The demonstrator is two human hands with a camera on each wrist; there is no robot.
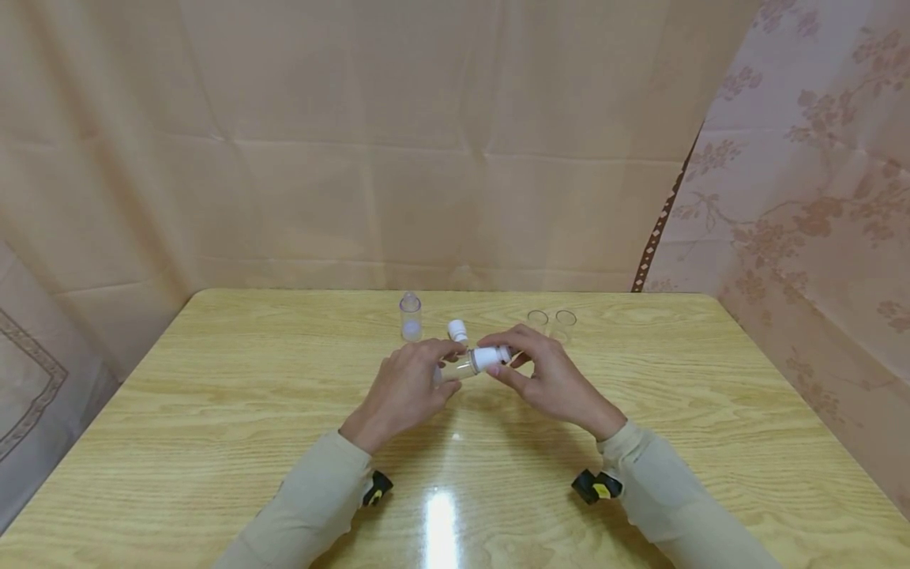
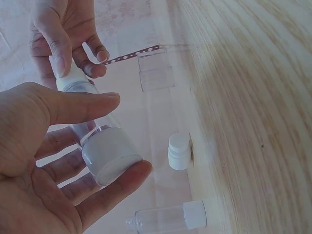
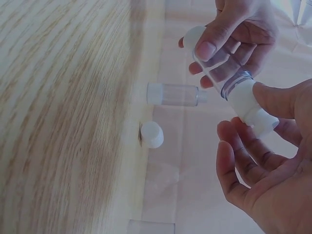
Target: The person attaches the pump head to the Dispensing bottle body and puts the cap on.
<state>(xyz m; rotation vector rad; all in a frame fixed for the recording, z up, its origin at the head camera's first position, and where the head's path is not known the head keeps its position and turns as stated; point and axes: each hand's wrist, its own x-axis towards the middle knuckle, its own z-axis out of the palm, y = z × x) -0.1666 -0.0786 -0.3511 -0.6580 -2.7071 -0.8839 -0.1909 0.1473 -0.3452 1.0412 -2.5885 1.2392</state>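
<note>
A clear plastic bottle (image 1: 464, 366) is held tilted between both hands, over the middle of the table. My left hand (image 1: 412, 383) grips its transparent body, fingers and thumb around it near the white base (image 2: 109, 153). At the other end, my right hand (image 1: 550, 379) pinches the white pump top (image 1: 486, 358) between thumb and fingers. The pump top sits on the bottle's neck end, in line with the body. Just beyond the hands a loose white pump top (image 1: 457, 330) stands on the table. A second clear bottle (image 1: 410, 318) with a white base stands upright behind the left hand.
Two clear cylindrical covers (image 1: 565, 318) stand side by side behind the right hand. The wood-grain table (image 1: 284, 395) reaches back to a beige curtain (image 1: 426, 158), and a floral cloth (image 1: 817, 197) hangs along the right side.
</note>
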